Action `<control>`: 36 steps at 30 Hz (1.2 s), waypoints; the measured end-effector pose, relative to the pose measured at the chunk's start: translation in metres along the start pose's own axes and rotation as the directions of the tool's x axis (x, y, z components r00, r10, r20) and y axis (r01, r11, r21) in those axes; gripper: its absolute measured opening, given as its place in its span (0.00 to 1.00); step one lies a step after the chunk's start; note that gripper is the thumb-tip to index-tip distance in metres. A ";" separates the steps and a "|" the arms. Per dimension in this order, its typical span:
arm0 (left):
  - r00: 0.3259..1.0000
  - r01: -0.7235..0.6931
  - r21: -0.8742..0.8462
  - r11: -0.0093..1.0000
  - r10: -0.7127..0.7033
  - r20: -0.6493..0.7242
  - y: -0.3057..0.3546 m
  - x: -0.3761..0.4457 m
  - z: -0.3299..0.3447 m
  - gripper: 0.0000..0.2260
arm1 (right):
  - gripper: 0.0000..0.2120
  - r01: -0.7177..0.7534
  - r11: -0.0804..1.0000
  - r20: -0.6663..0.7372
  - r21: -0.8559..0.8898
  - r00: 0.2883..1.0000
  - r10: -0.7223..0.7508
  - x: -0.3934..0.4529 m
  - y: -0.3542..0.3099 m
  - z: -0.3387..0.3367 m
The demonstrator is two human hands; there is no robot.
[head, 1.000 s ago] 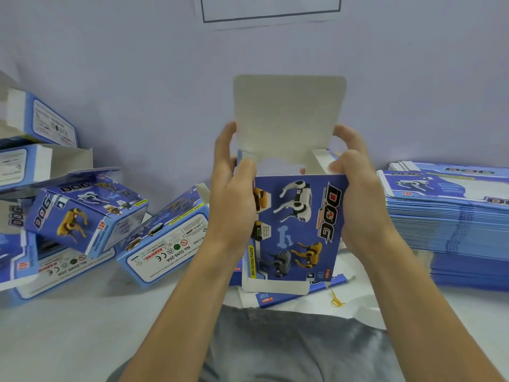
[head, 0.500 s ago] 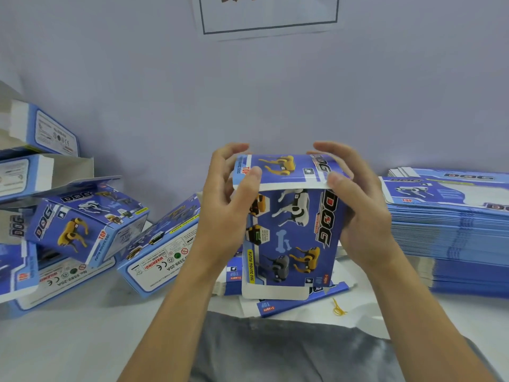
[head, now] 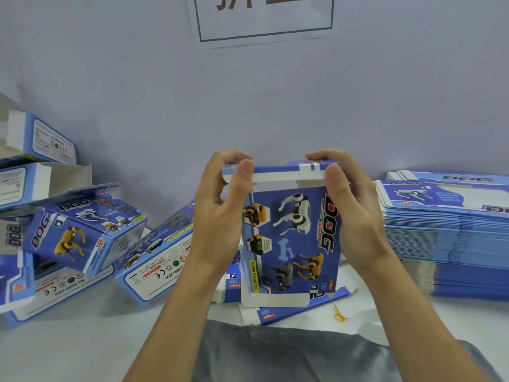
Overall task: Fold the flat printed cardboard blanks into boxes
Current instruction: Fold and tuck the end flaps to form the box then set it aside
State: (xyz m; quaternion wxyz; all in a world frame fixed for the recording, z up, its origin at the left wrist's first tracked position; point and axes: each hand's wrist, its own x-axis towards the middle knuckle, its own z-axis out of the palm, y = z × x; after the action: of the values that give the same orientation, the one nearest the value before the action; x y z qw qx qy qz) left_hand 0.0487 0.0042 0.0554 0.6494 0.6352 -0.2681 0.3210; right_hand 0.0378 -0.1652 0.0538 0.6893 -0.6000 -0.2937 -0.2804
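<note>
A white worktop (head: 82,340) meets a lilac wall (head: 137,78) (flat blanks (head: 446,230) stacked at three o'clock). Left hand (head: 220,216) and right hand (head: 355,210) pinch the upright dog box (head: 292,238) at centre, fingers curled over its top flap.

The wall sign (head: 265,16) at twelve o'clock is cut off by the top edge — its characters unreadable. The blank stack (head: 451,238) at three o'clock runs past the right edge.
</note>
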 end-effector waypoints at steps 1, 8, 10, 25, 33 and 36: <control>1.000 -0.009 0.009 1.000 0.009 -0.017 0.002 0.001 0.002 0.13 | 0.11 0.010 1.000 -0.008 -0.014 1.000 -0.011 0.001 0.000 0.001; 0.998 -0.010 -0.044 0.999 0.012 0.062 0.004 -0.002 0.002 0.06 | 0.10 -0.013 0.998 -0.020 0.054 1.000 0.014 0.001 0.001 -0.002; 0.995 -0.004 -0.046 0.999 0.008 0.103 0.003 -0.002 0.001 0.05 | 0.10 -0.043 0.992 -0.008 0.116 0.999 0.044 0.001 0.001 -0.004; 0.987 0.107 -0.196 0.975 -0.080 0.140 0.009 0.000 0.002 0.08 | 0.09 -0.197 0.933 0.158 0.301 0.975 0.155 0.001 0.000 -0.014; 0.983 0.087 -0.233 0.968 -0.045 0.180 0.008 0.000 -0.001 0.05 | 0.08 -0.175 0.946 0.105 0.273 0.983 0.152 0.002 0.001 -0.012; 0.980 0.103 -0.239 0.966 -0.058 0.188 0.006 -0.001 -0.004 0.05 | 0.08 -0.197 0.942 0.072 0.270 0.980 0.185 0.001 0.003 -0.011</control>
State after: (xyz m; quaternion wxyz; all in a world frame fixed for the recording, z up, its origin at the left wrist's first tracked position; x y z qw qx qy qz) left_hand 0.0435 0.0080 0.0580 0.7092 0.5860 -0.3371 0.1998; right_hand 0.0409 -0.1753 0.0515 0.7831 -0.5301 -0.2859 -0.1549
